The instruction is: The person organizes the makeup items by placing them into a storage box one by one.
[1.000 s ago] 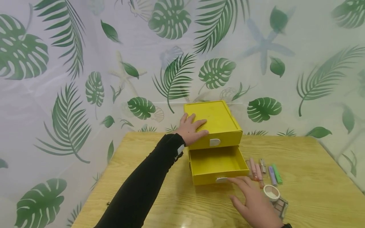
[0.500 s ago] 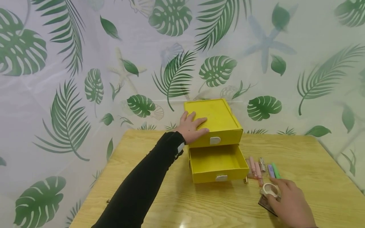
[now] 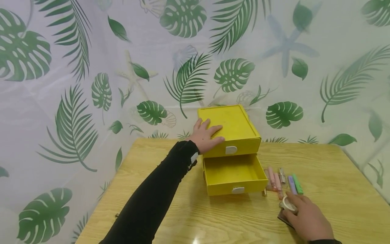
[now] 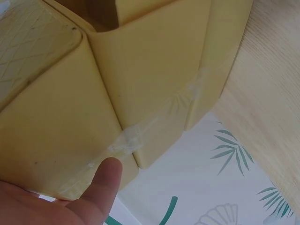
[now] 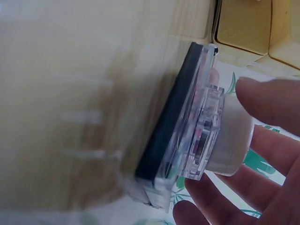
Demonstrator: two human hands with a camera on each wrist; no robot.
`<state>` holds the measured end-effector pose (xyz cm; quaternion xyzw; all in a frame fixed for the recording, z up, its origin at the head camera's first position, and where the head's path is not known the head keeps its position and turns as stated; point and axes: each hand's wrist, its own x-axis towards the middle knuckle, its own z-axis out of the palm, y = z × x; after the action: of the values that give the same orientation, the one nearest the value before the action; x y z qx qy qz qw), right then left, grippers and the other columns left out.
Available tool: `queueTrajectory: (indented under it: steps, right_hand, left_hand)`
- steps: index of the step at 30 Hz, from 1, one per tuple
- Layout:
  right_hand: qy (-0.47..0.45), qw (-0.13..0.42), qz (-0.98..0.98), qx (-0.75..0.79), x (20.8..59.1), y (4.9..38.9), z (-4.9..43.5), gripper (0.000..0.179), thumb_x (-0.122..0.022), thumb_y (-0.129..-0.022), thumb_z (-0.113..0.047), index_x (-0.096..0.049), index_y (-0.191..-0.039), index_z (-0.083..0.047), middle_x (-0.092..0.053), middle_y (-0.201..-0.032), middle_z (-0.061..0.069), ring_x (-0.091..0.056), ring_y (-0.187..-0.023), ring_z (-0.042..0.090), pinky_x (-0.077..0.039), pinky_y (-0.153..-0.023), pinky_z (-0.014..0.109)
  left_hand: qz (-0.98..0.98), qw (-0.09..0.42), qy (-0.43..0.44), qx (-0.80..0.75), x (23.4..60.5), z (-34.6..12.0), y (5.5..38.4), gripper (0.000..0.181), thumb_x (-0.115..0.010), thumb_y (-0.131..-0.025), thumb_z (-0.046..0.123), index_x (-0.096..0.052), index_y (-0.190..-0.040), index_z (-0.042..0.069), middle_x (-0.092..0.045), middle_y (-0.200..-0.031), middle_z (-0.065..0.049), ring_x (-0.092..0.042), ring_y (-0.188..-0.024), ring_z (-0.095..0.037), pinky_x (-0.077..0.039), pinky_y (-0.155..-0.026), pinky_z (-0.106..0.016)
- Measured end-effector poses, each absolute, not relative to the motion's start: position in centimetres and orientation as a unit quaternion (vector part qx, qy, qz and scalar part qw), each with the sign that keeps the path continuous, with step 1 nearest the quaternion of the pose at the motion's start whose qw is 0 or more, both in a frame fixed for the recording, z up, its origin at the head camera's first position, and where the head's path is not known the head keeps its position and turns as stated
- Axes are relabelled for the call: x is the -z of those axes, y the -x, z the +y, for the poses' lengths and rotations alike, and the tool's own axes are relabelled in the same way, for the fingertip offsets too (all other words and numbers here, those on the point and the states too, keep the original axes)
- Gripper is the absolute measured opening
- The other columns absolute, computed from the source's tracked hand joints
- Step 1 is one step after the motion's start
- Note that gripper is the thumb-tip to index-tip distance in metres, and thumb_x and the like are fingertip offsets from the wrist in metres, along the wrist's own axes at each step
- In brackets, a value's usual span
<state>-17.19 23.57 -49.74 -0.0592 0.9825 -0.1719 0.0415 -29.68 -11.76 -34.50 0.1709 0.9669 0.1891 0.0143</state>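
Observation:
My left hand [image 3: 205, 139] rests spread on the top of the yellow drawer box [image 3: 229, 118]; one of its fingers [image 4: 105, 180] lies along the box wall in the left wrist view. The lower drawer [image 3: 237, 188] is pulled out, and its visible inside holds nothing. At the right, my right hand [image 3: 310, 218] grips a white round powder compact [image 3: 288, 205] between thumb and fingers. Under the compact are a small clear square case [image 5: 204, 136] and a larger dark-based palette [image 5: 166, 117], stacked together. My right fingers partly hide this stack in the head view.
Pink tubes [image 3: 275, 181], a silvery lipstick-like tube [image 3: 282, 176], a purple tube [image 3: 291, 184] and a green one [image 3: 298, 184] lie right of the drawer. A small gold-coloured piece [image 3: 264, 193] sits by its front corner. A leaf-print sheet [image 3: 189, 44] hangs behind the wooden table [image 3: 170, 210].
My right hand has left the lower drawer's handle, moved right and taken hold of the powder compact; the palette under it has shifted. My left hand has stayed on the box.

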Motion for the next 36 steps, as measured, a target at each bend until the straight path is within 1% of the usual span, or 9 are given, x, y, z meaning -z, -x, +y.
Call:
queueTrajectory:
  steps: [5,14,18,25,30,32,33,34,36]
  right_hand:
    - [0.059,0.034,0.983,0.173,49.7,17.2,23.7,0.062,-0.067,-0.087,-0.040,-0.051,-0.133,-0.002,-0.053,-0.122,0.030,-0.050,-0.104,0.048,-0.048,-0.076,0.061]
    - [0.058,0.033,0.983,0.173,49.3,16.9,23.5,0.057,-0.066,-0.087,-0.037,-0.054,-0.131,-0.003,-0.056,-0.119,0.028,-0.052,-0.101,0.047,-0.050,-0.072,0.060]
    - [0.070,0.015,0.981,0.179,48.5,16.7,23.1,0.055,-0.065,-0.088,-0.036,-0.054,-0.131,-0.002,-0.057,-0.120,0.028,-0.052,-0.103,0.047,-0.049,-0.073,0.061]
    - [0.106,-0.043,0.972,0.206,45.5,15.9,21.5,0.051,-0.065,-0.089,-0.026,-0.052,-0.133,-0.004,-0.056,-0.120,0.028,-0.055,-0.102,0.042,-0.052,-0.069,0.057]
    - [0.142,-0.096,0.957,0.232,43.0,15.4,19.8,0.052,-0.068,-0.087,-0.017,-0.051,-0.135,-0.006,-0.052,-0.128,0.026,-0.045,-0.116,0.045,-0.046,-0.082,0.063]
    - [0.158,-0.119,0.950,0.242,42.2,15.2,18.9,0.057,-0.070,-0.085,-0.015,-0.049,-0.138,-0.011,-0.052,-0.130,0.024,-0.042,-0.119,0.045,-0.043,-0.085,0.065]
    - [0.166,-0.134,0.946,0.245,41.8,15.1,18.5,0.058,-0.071,-0.084,-0.014,-0.050,-0.138,-0.013,-0.053,-0.131,0.021,-0.042,-0.119,0.043,-0.042,-0.086,0.065]
    - [0.176,-0.146,0.941,0.248,41.6,15.1,18.0,0.058,-0.071,-0.083,-0.013,-0.050,-0.137,-0.014,-0.053,-0.131,0.019,-0.043,-0.119,0.042,-0.045,-0.084,0.063]
    - [0.193,-0.167,0.935,0.247,41.2,15.1,17.0,0.055,-0.072,-0.082,-0.013,-0.053,-0.134,-0.016,-0.054,-0.131,0.016,-0.044,-0.119,0.039,-0.046,-0.084,0.062]
  left_hand:
    - [0.967,0.013,-0.172,-0.187,34.5,-11.8,29.7,0.059,-0.043,-0.094,0.059,-0.035,-0.146,0.034,-0.010,-0.157,-0.009,0.008,-0.138,-0.033,-0.022,-0.108,-0.060]
    - [0.968,0.012,-0.170,-0.185,34.3,-11.6,29.6,0.059,-0.044,-0.093,0.059,-0.036,-0.146,0.034,-0.011,-0.157,-0.009,0.007,-0.138,-0.033,-0.022,-0.108,-0.059]
    - [0.968,0.012,-0.167,-0.188,34.3,-11.6,29.6,0.059,-0.044,-0.093,0.059,-0.035,-0.146,0.034,-0.010,-0.157,-0.008,0.008,-0.138,-0.033,-0.023,-0.108,-0.060]
    - [0.969,0.010,-0.165,-0.185,34.5,-11.7,29.7,0.059,-0.044,-0.093,0.060,-0.035,-0.146,0.034,-0.010,-0.157,-0.008,0.007,-0.138,-0.033,-0.022,-0.108,-0.059]
    - [0.968,0.008,-0.168,-0.184,34.5,-11.7,29.7,0.059,-0.044,-0.093,0.060,-0.035,-0.146,0.034,-0.011,-0.157,-0.009,0.006,-0.138,-0.033,-0.022,-0.108,-0.059]
    - [0.969,0.008,-0.167,-0.183,34.6,-11.7,29.7,0.059,-0.044,-0.093,0.060,-0.035,-0.146,0.034,-0.011,-0.157,-0.009,0.006,-0.138,-0.033,-0.022,-0.108,-0.059]
    - [0.969,0.008,-0.167,-0.182,34.5,-11.7,29.6,0.059,-0.044,-0.093,0.060,-0.035,-0.146,0.034,-0.011,-0.157,-0.009,0.007,-0.138,-0.033,-0.022,-0.108,-0.059]
    - [0.969,0.008,-0.168,-0.182,34.5,-11.7,29.6,0.059,-0.044,-0.093,0.060,-0.035,-0.146,0.034,-0.011,-0.157,-0.009,0.007,-0.138,-0.033,-0.022,-0.108,-0.059]
    - [0.969,0.007,-0.168,-0.181,34.5,-11.7,29.6,0.059,-0.044,-0.094,0.059,-0.035,-0.146,0.034,-0.011,-0.157,-0.009,0.007,-0.138,-0.033,-0.022,-0.108,-0.059]
